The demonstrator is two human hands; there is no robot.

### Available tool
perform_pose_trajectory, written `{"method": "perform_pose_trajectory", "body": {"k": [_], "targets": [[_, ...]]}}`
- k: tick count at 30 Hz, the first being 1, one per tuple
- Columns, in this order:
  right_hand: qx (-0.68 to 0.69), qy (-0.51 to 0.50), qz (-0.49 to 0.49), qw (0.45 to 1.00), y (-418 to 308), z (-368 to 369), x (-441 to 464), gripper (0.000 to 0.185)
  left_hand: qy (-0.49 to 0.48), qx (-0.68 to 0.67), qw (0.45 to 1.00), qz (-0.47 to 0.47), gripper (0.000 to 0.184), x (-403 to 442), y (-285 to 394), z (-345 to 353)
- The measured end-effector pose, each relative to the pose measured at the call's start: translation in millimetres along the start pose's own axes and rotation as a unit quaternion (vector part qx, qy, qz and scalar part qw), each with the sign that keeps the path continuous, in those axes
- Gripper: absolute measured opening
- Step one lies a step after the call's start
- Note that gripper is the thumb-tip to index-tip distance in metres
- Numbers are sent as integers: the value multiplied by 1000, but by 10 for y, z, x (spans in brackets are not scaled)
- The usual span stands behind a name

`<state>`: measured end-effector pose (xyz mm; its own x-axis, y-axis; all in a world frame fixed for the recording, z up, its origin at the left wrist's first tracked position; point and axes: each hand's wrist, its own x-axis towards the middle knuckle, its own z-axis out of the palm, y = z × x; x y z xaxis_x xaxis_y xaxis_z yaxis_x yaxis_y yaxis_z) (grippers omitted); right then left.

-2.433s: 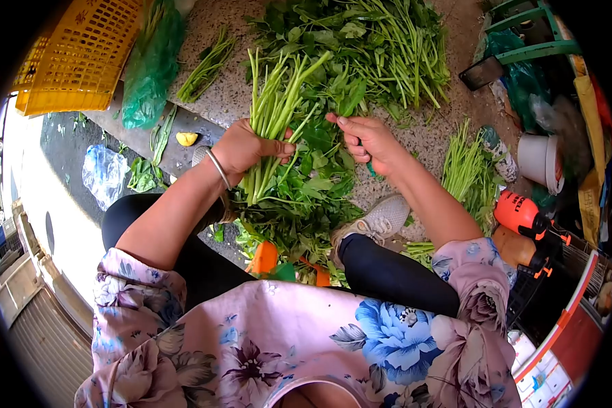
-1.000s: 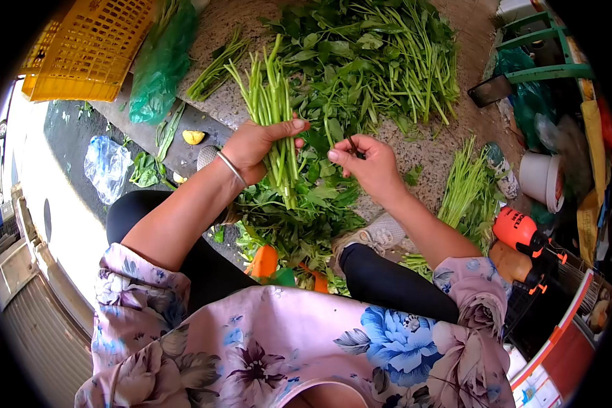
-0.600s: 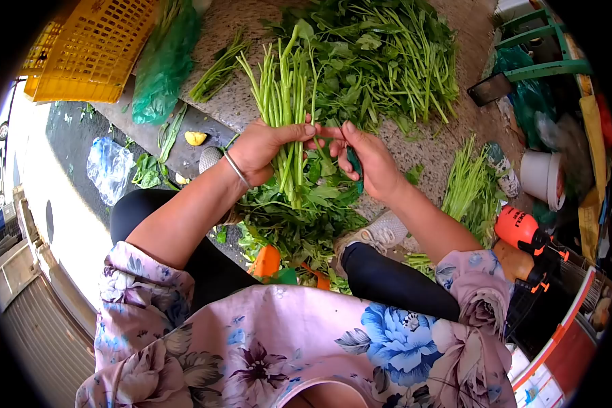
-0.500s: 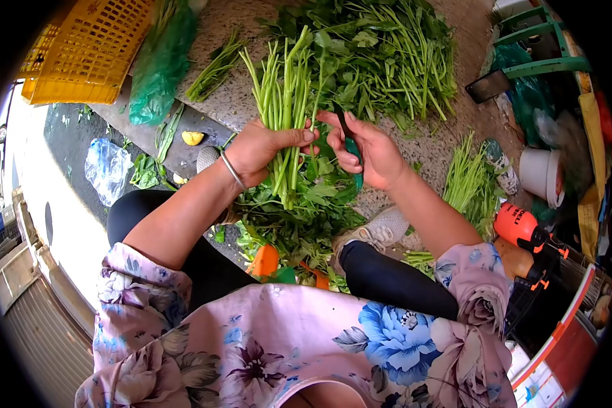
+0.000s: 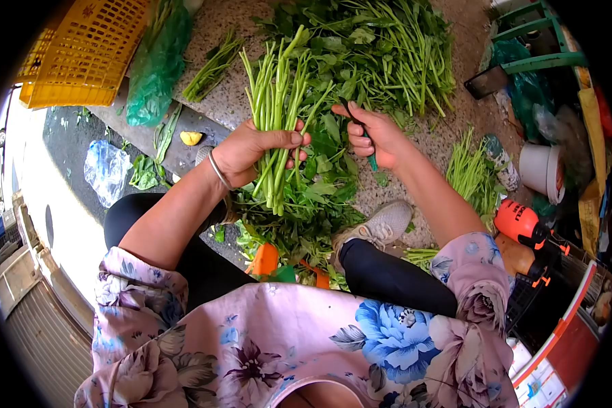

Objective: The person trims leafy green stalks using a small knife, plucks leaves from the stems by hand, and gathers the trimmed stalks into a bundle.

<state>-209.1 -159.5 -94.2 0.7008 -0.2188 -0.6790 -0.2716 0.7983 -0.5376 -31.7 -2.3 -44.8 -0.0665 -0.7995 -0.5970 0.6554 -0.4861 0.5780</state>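
Observation:
My left hand (image 5: 246, 154) is wrapped round an upright bunch of green celery stalks (image 5: 276, 92), whose leaves hang below and behind the fist. One thin stalk leans out to the right of the bunch. Just right of it, my right hand (image 5: 379, 138) closes on a small knife (image 5: 372, 161) with a green handle and a dark blade. The blade points up and left, apart from the bunch. A big pile of leafy celery (image 5: 404, 54) lies beyond my hands, and loose leaves (image 5: 302, 228) are heaped beneath them.
A yellow crate (image 5: 92, 51) and a green plastic bag (image 5: 153, 88) are at the upper left. More stalks (image 5: 472, 170) lie to the right, near a white bucket (image 5: 541, 173) and a red sprayer bottle (image 5: 517, 221). My shoe (image 5: 381, 228) stands beside the leaves.
My right hand with the knife has drawn slightly right and up, widening the gap to my left hand. The bunch has shifted a little left, and one thin stalk now tilts outward.

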Motion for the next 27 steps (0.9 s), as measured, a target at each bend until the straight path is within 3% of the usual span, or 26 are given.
{"method": "perform_pose_trajectory", "body": {"k": [2,3,6,13,19,21,22,23,25,27], "targets": [[164,-158,65,972,94,51,-70,53,4,-26,1000,9,24,-8,-3,-2],[163,-157,65,972,115,121,-108,53,7,-50,999,19,22,2,3,-5],[259,-295,60,918,101,364,-218,48,7,-35,999,23,24,25,-15,-21],[203,-280,17,938,103,489,-184,35,15,-42,999,12,26,7,-8,10],[191,-181,1,965,79,464,-38,29,19,-41,999,17,22,3,-20,22],[43,20,-14,999,69,437,-24,32,33,-49,998,14,22,10,-4,15],[49,78,-11,996,87,414,-8,34,47,-58,997,12,23,16,6,9],[48,76,-11,996,97,388,-24,34,48,-58,997,13,23,24,13,3],[110,-50,-19,992,134,428,-127,39,69,-38,997,19,21,34,2,-8],[98,-104,-33,989,187,510,-197,35,63,-35,997,37,18,25,-11,-6]]}}
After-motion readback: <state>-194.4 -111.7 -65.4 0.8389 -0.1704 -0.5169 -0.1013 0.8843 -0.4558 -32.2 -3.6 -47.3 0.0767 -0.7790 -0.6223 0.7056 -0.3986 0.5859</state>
